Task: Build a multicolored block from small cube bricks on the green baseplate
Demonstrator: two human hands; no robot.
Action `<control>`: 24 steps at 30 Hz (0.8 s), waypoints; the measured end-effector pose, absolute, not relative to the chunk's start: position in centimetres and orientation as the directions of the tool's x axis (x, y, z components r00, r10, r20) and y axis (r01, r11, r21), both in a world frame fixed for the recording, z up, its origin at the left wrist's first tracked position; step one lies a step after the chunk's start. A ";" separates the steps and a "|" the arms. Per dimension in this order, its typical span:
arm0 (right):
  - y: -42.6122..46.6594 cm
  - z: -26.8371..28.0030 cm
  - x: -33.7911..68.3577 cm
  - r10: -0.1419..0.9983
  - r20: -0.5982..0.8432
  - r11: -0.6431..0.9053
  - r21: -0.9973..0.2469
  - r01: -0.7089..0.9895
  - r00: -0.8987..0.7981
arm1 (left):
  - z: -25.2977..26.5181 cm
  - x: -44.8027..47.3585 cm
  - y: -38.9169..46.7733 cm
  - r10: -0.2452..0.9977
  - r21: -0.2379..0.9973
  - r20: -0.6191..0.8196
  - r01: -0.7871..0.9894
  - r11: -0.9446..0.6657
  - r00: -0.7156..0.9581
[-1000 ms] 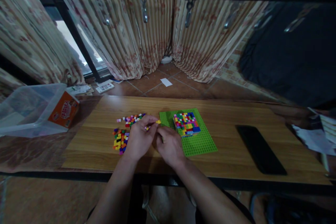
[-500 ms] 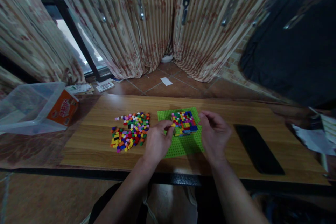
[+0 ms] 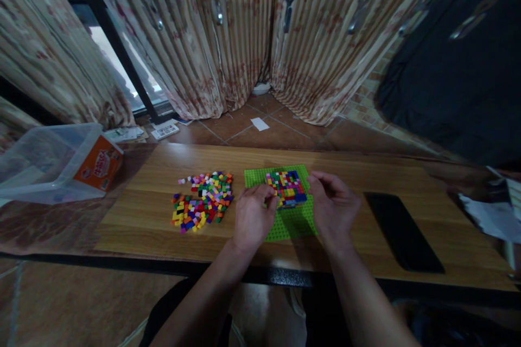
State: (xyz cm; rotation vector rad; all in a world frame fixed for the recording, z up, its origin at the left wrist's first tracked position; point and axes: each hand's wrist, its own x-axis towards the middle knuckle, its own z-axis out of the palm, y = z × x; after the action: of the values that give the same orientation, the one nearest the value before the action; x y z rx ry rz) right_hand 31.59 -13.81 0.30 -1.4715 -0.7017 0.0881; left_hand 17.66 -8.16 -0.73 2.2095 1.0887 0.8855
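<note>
A green studded baseplate (image 3: pixel 256 176) lies on the wooden table (image 3: pixel 350 173). On it stands a square block of many-coloured small bricks (image 3: pixel 287 187). My left hand (image 3: pixel 254 217) rests at the block's left edge, fingertips pinched against it; whether a brick sits between them is hidden. My right hand (image 3: pixel 334 206) hovers at the block's right side, fingers curled and apart, holding nothing that I can see. A loose pile of small coloured bricks (image 3: pixel 203 200) lies to the left of the baseplate.
A black phone (image 3: pixel 401 230) lies flat to the right of my right hand. A clear plastic tub (image 3: pixel 44 160) with an orange label stands at the far left. Papers (image 3: pixel 488 214) sit at the right edge. Curtains and tiled floor are beyond the table.
Both hands left the loose pile, where they had met, and moved right to the brick block. The left hand is now pressed against its left edge, the right beside its right edge.
</note>
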 end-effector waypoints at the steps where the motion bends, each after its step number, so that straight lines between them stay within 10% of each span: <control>1: -13.8 0.3 31.6 0.469 0.377 0.131 -0.924 0.358 0.799 | -0.7 17.7 -8.1 0.822 0.684 0.327 0.484 -0.546 0.466; 24: -13.5 -1.7 33.8 0.556 0.223 -0.124 -0.930 0.346 0.801 | 0.0 17.6 -7.3 0.919 0.867 0.062 0.436 -0.243 0.389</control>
State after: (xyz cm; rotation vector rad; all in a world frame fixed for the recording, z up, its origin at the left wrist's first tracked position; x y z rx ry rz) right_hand 33.84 -13.48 -1.73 -1.7338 -0.7053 0.2080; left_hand 17.56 -7.32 -0.02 1.8418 1.1735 0.7565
